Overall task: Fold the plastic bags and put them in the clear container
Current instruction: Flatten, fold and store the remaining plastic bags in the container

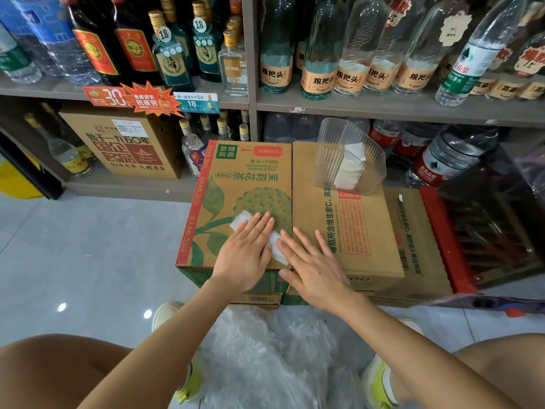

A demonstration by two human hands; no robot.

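A shop aisle: grey shelving [383, 109] runs across the top from 10 to 2 o'clock, packed with liquor bottles [321, 54] and water bottles [451, 157], above a pale tiled floor [88, 246]. The work surface is the top of two cartons standing side by side at the centre: a green-printed tea carton [236, 187] and, touching it on the 3 o'clock side, a plain brown carton [348, 225].

At 1 o'clock, on the far end of the brown carton, stands the clear container [368, 160], ribbed and open-topped, with a stack of folded white bags [352, 166] upright inside it.

A folded plastic bag [241, 224] lies as a white strip on the tea carton, slanting from 10 toward 4 o'clock near the seam between the cartons. The left hand [247, 249] lies flat on it, fingers straight and close together, pressing down. The right hand [315, 267] lies flat just beside it, fingers straight and slightly fanned; its inner fingers rest on the strip's near end, the others on the brown carton. Neither hand grips anything.

At 6 o'clock, on the floor between the person's shoes, lies a crumpled heap of clear plastic bags [274, 358].
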